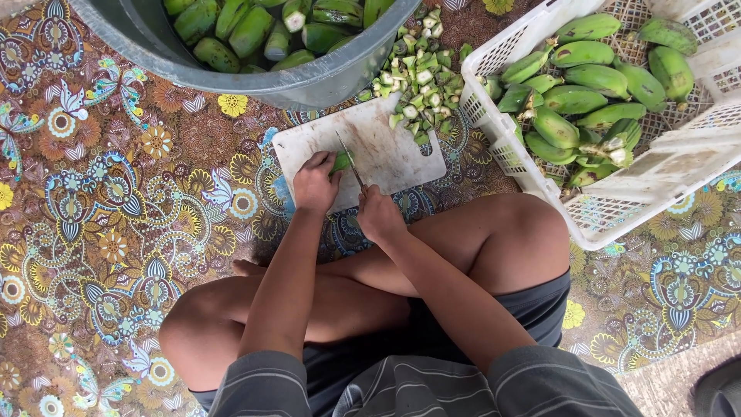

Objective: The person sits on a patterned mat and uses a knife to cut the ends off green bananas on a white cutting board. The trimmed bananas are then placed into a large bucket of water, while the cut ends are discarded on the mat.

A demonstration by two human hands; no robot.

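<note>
Left hand [315, 184]: fingers curled down over a green banana [340, 161], pinning it to the white cutting board [386, 150]; only a short stub of the fruit shows past the knuckles. Right hand [378, 215]: fingers closed round the handle of a knife [349, 161], handle itself hidden in the fist; thin blade angled up across the banana, contact point hard to make out. Board lies flat on a patterned floor mat [116, 232], just ahead of the person's crossed legs. Heap of cut-off banana ends [421, 81] at the board's far edge, partly spilling onto it. Grey tub [309, 81] of trimmed bananas beyond, top cut off by the frame. White plastic crate [532, 174] of whole green bananas to the right, its far corner out of view.
</note>
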